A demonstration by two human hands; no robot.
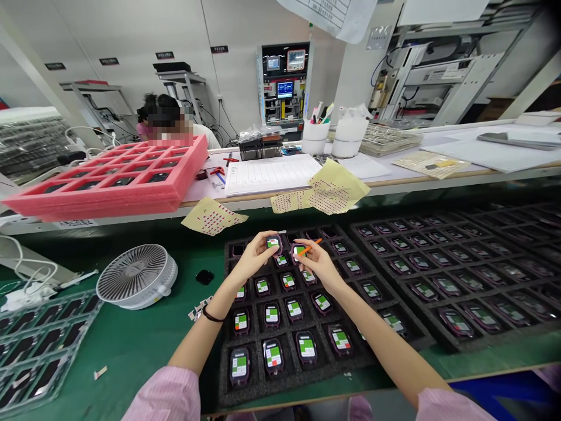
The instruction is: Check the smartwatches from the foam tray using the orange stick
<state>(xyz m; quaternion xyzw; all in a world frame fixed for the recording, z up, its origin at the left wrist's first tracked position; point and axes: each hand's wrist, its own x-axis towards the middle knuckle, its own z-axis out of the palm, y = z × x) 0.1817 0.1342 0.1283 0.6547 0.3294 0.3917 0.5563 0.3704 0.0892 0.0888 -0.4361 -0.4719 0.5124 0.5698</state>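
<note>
Above the far rows of a black foam tray (280, 389), my left hand (256, 256) is closed on a smartwatch body (273, 243) with a lit screen. Just to its right, my right hand (322, 266) is closed around a thin orange stick (310, 248), whose exact kind I cannot make out. The same fingers are at a second smartwatch (298, 251), also lit, and seem to grip it. Strapless watches (272, 314) with green, white and some red blocks on their screens fill many pockets of the tray below.
More black trays of watches (432, 257) lie at right. A small round fan (138, 275), a dark square part (204, 276) and a clear tray of black parts (48, 345) are at left. A pink foam tray (175, 193) and yellow sticker sheets (337, 187) sit on the raised shelf. Someone sits behind it.
</note>
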